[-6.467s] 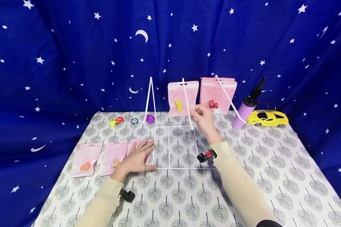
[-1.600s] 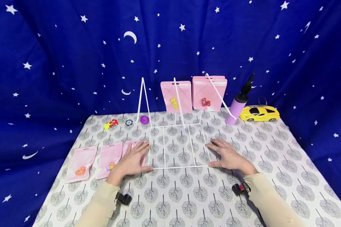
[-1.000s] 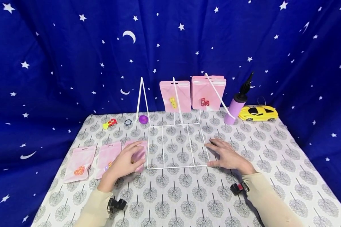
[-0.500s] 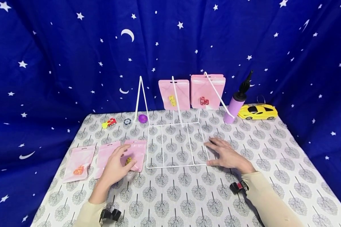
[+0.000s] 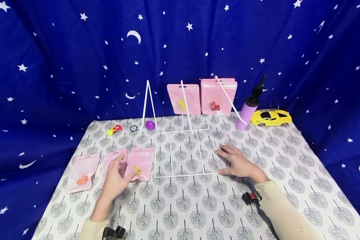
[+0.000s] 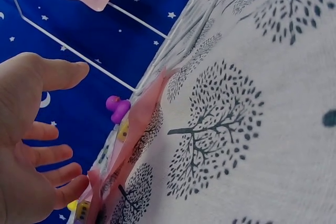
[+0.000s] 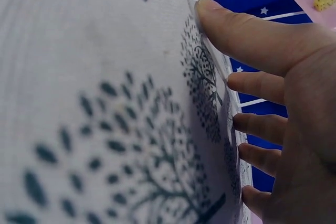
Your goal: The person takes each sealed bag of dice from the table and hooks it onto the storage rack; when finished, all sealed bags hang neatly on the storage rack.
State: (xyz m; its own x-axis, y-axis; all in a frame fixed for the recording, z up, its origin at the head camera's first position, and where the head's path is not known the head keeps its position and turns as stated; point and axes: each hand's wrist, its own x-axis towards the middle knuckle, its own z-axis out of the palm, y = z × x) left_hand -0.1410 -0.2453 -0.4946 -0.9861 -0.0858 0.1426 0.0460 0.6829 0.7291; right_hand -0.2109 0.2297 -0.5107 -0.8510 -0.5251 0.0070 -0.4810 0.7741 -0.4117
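A white wire rack (image 5: 180,175) stands on the table, with one pink zip bag (image 5: 195,100) of yellow dice hung on its middle arm. More pink bags (image 5: 228,90), the front one showing red dice, hang on the right arm. My right hand (image 5: 238,163) rests at the right side of the rack's base, fingers spread. Left of the rack lie three pink bags: one with yellow dice (image 5: 142,156), a middle bag (image 5: 108,156) partly hidden by my left hand (image 5: 114,180), and one with orange dice (image 5: 85,166). The left hand hovers with relaxed fingers, holding nothing.
Behind the bags stand a small red and yellow toy (image 5: 115,129), a poker chip (image 5: 133,128) and a purple rubber duck (image 6: 118,109). A purple hand pump (image 5: 246,115) and a yellow toy car (image 5: 271,118) are at the back right. A blue curtain (image 5: 78,66) hangs behind.
My left hand has left the rack's base and moved left, uncovering the nearest bag and reaching over the middle one. Earlier, my right hand came down from the hanging yellow-dice bag to the base.
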